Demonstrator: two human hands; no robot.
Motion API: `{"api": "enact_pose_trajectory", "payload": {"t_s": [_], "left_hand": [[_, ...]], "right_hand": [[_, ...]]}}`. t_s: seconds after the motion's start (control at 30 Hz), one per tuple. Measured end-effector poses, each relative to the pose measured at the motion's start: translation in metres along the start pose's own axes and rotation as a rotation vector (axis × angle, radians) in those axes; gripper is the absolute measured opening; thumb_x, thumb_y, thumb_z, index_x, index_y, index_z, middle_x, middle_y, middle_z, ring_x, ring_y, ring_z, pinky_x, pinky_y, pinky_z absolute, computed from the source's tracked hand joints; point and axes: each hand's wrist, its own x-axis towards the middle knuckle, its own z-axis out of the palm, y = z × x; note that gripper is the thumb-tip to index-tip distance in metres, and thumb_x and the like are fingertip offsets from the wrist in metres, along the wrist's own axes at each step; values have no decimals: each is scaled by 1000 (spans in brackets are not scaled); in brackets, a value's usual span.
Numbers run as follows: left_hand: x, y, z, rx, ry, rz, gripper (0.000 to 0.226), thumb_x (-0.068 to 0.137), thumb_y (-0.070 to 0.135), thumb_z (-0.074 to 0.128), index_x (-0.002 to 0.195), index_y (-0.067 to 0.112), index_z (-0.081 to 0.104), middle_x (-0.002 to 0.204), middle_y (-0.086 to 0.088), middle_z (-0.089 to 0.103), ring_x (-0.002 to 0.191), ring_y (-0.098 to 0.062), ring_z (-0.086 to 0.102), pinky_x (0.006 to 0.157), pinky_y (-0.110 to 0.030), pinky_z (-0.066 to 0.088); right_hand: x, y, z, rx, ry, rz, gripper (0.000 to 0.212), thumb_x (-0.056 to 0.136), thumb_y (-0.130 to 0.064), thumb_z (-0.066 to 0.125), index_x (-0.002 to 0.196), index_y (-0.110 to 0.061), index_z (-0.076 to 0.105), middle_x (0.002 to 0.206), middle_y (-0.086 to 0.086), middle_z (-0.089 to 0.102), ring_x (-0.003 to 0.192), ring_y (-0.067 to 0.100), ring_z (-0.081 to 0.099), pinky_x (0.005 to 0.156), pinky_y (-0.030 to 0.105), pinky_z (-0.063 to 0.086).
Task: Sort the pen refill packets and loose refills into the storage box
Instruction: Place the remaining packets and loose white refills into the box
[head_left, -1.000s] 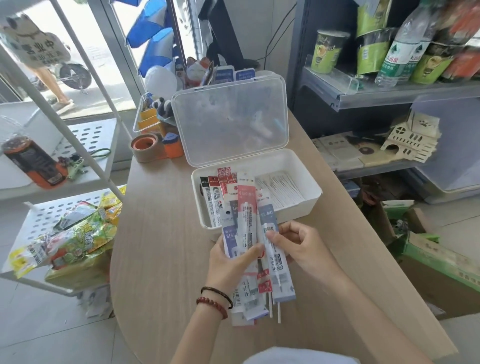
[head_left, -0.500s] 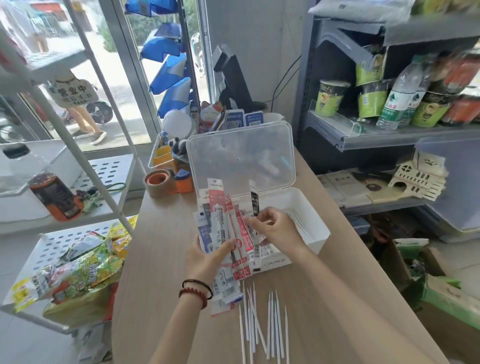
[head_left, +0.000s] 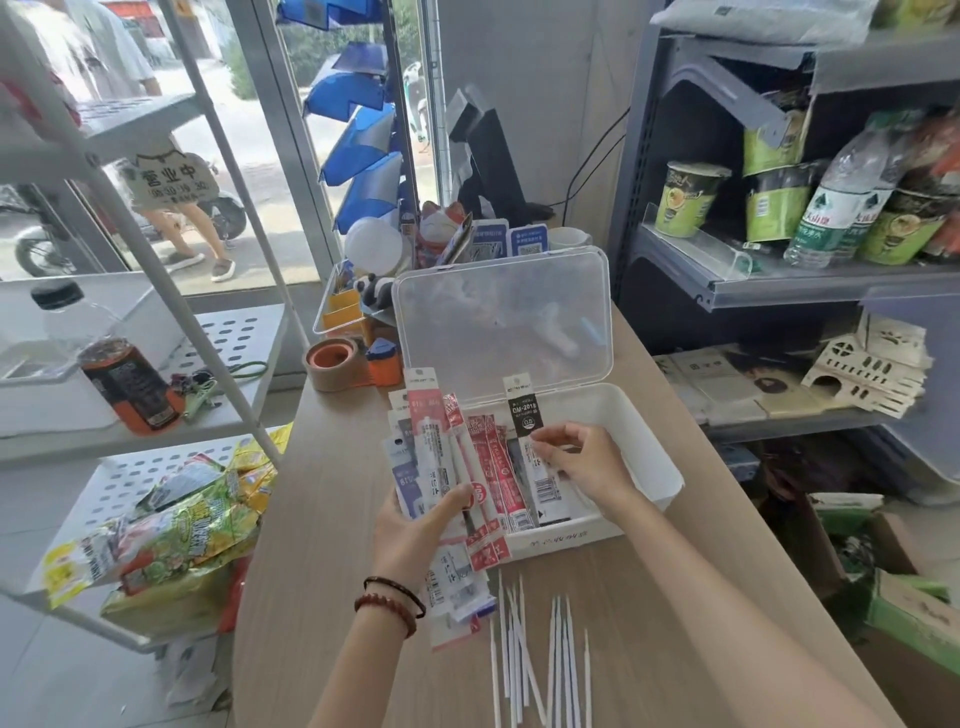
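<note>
A white storage box (head_left: 644, 431) with a clear lid (head_left: 504, 322) raised stands on the wooden counter. My left hand (head_left: 421, 525) grips a fanned bundle of red, white and purple refill packets (head_left: 441, 447) at the box's front left corner. My right hand (head_left: 582, 457) pinches a black-topped refill packet (head_left: 525, 410) over the box's left side. Several loose white refills (head_left: 535, 660) lie on the counter in front of the box.
A tape roll (head_left: 332, 364), an orange dispenser (head_left: 384, 358) and small desk items stand behind the box to the left. White wire shelving (head_left: 171, 457) with snack bags flanks the counter's left edge. Grey goods shelves (head_left: 779, 280) stand on the right.
The bundle came up from the counter toward the box, and loose refills came into view in front. My right hand drew one black-topped packet away from the bundle, over the box.
</note>
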Motion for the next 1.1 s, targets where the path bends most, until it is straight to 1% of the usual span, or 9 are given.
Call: {"api": "enact_pose_trajectory", "payload": {"t_s": [0.2,0.3,0.4,0.47,0.57,0.7,0.8,0.9,1.1], "left_hand": [[11,9,-16,-10,48,35,36,70,17,79,101,17,61,92,-3,73,76,-11,72,57,-22,56],[14,11,-21,-15,52,34,36,70,17,79,101,17,61,93,-3,73,79,-15,72,62,-29,58],[14,13,-15,-4,26,23,38,71,17,79,103,15,60,93,-4,73,80,-17,73,60,-28,59],[15,12,-8,-9,-1,10,40,71,18,79,105,13,60,94,-5,74,80,-19,73,60,-30,59],[20,12,2,38,-17,14,45,69,23,80,108,15,60,94,-2,74,83,-16,72,72,-35,59],[27,19,15,48,-37,48,43,71,23,79,109,15,59,93,2,73,76,-5,71,57,-17,54],[29,21,21,25,-36,67,43,72,19,79,111,12,61,94,-1,73,74,-5,71,54,-16,53],[27,19,23,16,-18,104,48,71,20,80,114,10,60,96,-3,73,80,-10,72,58,-20,56],[28,18,25,96,-90,117,48,70,18,81,112,16,58,97,-1,72,78,-10,72,57,-23,57]], "right_hand": [[4,3,3,-146,-11,-12,15,83,-13,75,97,-14,72,91,-1,72,83,13,66,66,21,54],[5,7,6,-271,-42,33,27,82,-9,75,108,-15,69,100,4,71,89,15,66,80,27,55],[5,8,9,-397,-93,56,42,82,-8,75,122,-13,63,112,7,68,90,13,62,78,20,50],[4,11,11,-464,-115,82,51,79,-9,77,127,-14,60,117,7,66,97,16,61,86,25,47],[5,12,11,-512,-74,74,41,82,-18,76,121,-15,65,118,5,66,105,18,61,92,29,44],[3,2,6,-303,-5,-60,30,90,-40,64,109,-17,71,104,-4,72,90,7,64,91,28,51],[-9,-12,2,-21,-120,-90,37,82,-52,63,101,-21,72,90,-8,75,79,4,70,75,21,52],[-15,-17,1,111,-184,-149,36,75,-44,71,99,-16,73,88,-3,77,80,7,72,68,15,51],[-11,-13,2,131,-243,-166,34,72,-33,79,98,-10,75,93,3,77,89,16,73,78,22,56]]}}
